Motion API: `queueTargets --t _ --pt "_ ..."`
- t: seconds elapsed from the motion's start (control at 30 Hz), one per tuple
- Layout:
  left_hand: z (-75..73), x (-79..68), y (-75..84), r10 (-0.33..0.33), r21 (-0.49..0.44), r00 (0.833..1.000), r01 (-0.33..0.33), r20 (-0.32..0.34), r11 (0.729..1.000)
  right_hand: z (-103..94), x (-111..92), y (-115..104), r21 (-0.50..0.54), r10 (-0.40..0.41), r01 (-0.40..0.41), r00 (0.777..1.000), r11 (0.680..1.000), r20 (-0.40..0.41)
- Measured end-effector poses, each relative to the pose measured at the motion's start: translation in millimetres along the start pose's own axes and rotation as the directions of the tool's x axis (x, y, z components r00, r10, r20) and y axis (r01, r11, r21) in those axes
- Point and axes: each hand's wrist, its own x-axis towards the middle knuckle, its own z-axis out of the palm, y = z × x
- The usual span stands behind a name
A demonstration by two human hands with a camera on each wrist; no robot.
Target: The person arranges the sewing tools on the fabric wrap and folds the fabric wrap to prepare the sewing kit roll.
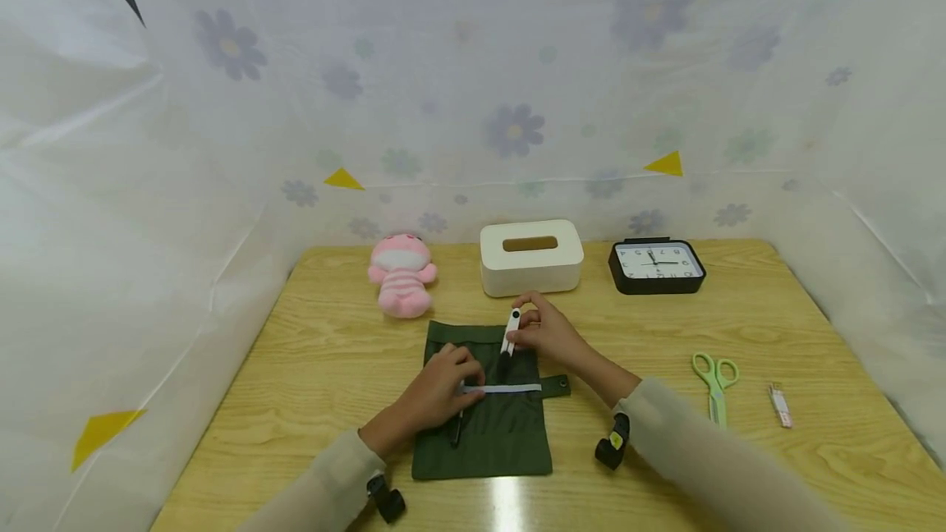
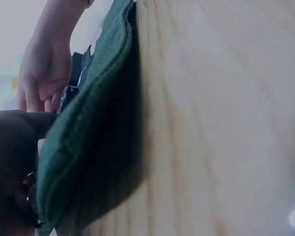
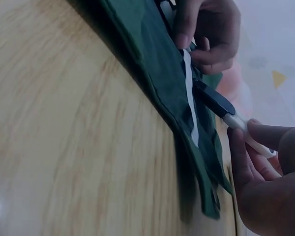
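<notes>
A dark green fabric pouch (image 1: 510, 442) lies unfolded on the table, with a white strip (image 1: 513, 389) across its middle. My left hand (image 1: 447, 384) pinches the pouch's fabric at the strip's left part, fingers curled. A slim black pen-like thing (image 1: 456, 431) shows below that hand on the pouch. Between thumb and fingers, my right hand (image 1: 550, 335) holds a slim white tool (image 1: 512, 331) with a black lower end and a round black dot at its top. Its black end (image 3: 214, 98) points down at the pouch just beyond the strip, as the right wrist view also shows.
Behind the pouch stand a pink plush toy (image 1: 402, 277), a white tissue box (image 1: 532, 265) and a black-framed clock (image 1: 658, 266). Green scissors (image 1: 715, 384) and a small white stick like a USB drive (image 1: 779, 405) lie at the right. A strap tab (image 1: 556, 386) sticks out from the pouch.
</notes>
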Motion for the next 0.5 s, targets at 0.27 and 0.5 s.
queueTargets --t 0.27,0.5 --pt "-1.5 -0.2 1.3 -0.011 -0.026 1.0 0.012 0.014 1.0 21.5 7.1 0.4 -0.002 0.006 -0.006 1.0 1.0 0.007" --pt "-0.1 -0.5 -0.3 -0.008 -0.035 1.0 0.008 0.013 0.999 26.6 8.1 4.0 -0.038 0.015 -0.015 1.0 0.999 0.015"
